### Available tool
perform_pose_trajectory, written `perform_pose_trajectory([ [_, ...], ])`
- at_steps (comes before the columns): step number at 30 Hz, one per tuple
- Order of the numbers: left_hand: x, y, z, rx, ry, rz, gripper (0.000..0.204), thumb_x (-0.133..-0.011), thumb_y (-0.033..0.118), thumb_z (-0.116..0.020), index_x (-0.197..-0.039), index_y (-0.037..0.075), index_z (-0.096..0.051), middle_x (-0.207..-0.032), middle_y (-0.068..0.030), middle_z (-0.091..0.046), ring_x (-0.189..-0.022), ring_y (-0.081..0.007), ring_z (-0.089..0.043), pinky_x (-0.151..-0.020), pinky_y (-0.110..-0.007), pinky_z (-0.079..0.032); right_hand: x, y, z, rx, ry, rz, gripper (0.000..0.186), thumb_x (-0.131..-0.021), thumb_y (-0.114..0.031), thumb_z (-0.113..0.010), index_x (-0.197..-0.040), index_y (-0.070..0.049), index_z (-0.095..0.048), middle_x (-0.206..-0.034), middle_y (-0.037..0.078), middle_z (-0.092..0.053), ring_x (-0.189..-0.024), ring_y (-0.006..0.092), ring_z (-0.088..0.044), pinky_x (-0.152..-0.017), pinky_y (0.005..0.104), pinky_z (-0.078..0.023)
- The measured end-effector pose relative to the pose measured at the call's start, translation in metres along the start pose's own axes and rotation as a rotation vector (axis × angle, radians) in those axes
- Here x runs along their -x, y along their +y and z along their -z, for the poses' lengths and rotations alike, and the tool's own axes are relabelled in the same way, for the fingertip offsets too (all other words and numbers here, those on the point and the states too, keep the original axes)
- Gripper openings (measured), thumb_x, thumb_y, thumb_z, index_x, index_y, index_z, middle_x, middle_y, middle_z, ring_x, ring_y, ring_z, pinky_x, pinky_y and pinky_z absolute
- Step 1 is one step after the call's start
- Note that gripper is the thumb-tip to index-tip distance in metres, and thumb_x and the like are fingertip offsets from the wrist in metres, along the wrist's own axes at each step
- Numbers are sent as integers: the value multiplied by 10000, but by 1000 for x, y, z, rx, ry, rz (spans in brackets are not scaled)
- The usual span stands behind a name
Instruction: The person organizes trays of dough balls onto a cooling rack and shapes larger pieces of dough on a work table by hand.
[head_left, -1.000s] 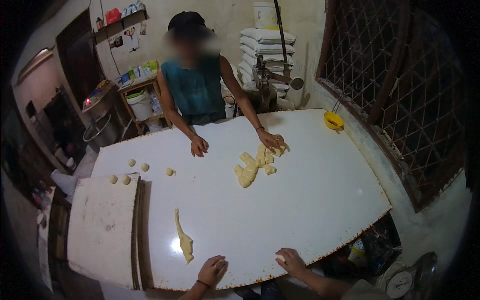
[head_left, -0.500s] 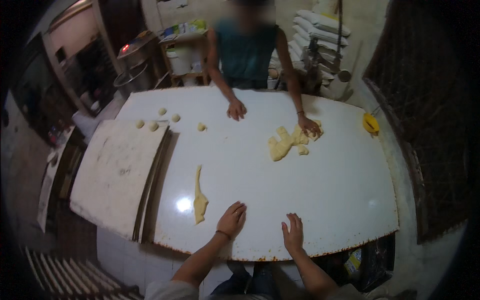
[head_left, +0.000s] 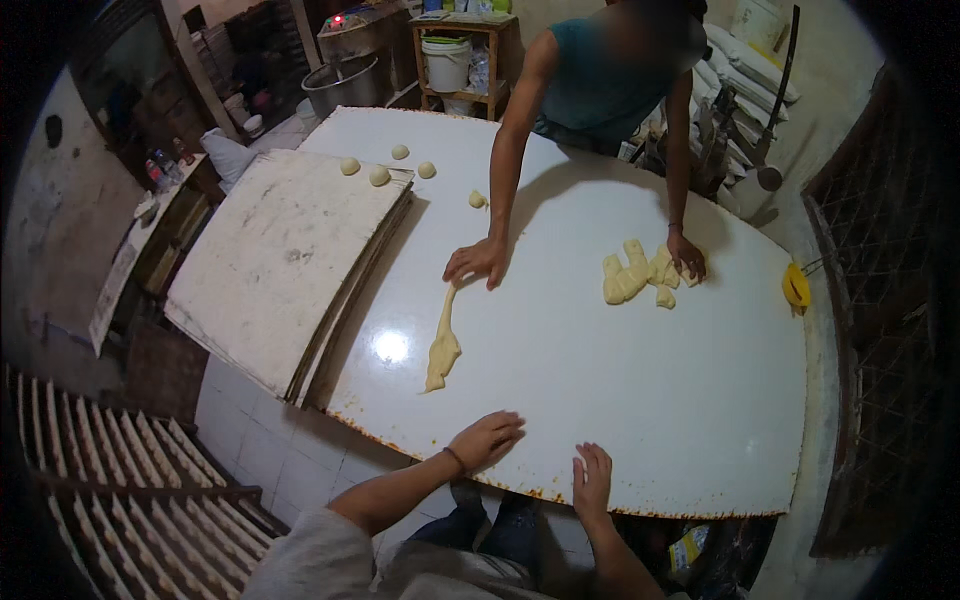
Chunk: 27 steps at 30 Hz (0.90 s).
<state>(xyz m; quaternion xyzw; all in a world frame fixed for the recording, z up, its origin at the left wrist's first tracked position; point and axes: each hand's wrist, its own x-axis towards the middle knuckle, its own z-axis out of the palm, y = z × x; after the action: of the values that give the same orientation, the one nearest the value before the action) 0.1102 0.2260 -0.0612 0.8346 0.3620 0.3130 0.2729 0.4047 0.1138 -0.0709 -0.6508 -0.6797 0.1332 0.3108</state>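
Observation:
My left hand lies palm down near the table's front edge, its fingers stretched out and no object showing in it. To its right my right hand rests at the same edge with fingers extended and thumb apart, holding nothing. Beyond my left hand is a long, thin-tailed strip of pale yellow dough. A co-worker across the table reaches down with one hand at the tail of this strip. The co-worker's other hand is on a cluster of cut dough pieces at the right.
Stacked whitish boards cover the table's left end, with several round dough balls on and beside them. A small dough lump lies farther back. A yellow scoop-like thing sits at the right edge. Slatted racks stand lower left.
The co-worker has leaned over and brought one hand across to the dough strip's tail. My view has shifted leftward and down. My hands stay near the front edge.

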Motion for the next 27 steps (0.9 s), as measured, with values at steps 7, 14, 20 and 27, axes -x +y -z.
perform_pose_trajectory([
  [7,-65,5,17,-66,218,128,208,-1005,158,-666,-1162,31,-716,-1266,-144,-697,-1281,-354,-629,-1123,-438,-502,-60,0,5,32,204,-186,327,-1010,-108,-679,-1319,-7,-641,-1392,206,-602,-1360,403,-518,-1151,494,-421],
  [14,19,-27,37,-18,-104,-76,197,-1013,169,-655,-1124,18,-718,-1267,-172,-692,-1291,-351,-617,-1142,-430,-488,11,8,30,-75,-52,-170,297,-1024,-146,-679,-1285,-7,-648,-1292,218,-603,-1285,414,-542,-1130,511,-429],
  [20,-59,10,-11,-87,147,128,206,-1000,174,-681,-1143,34,-731,-1320,-129,-692,-1323,-331,-605,-1132,-434,-496,-52,-28,-9,55,88,-92,333,-1042,-168,-643,-1326,4,-646,-1411,201,-620,-1369,420,-513,-1199,517,-355],
  [27,-22,-7,46,-64,-103,13,232,-1002,212,-695,-1163,49,-729,-1329,-132,-683,-1357,-329,-575,-1151,-427,-480,-7,18,42,3,41,-191,249,-1034,-129,-657,-1251,-7,-673,-1312,177,-626,-1302,378,-539,-1145,496,-421],
])
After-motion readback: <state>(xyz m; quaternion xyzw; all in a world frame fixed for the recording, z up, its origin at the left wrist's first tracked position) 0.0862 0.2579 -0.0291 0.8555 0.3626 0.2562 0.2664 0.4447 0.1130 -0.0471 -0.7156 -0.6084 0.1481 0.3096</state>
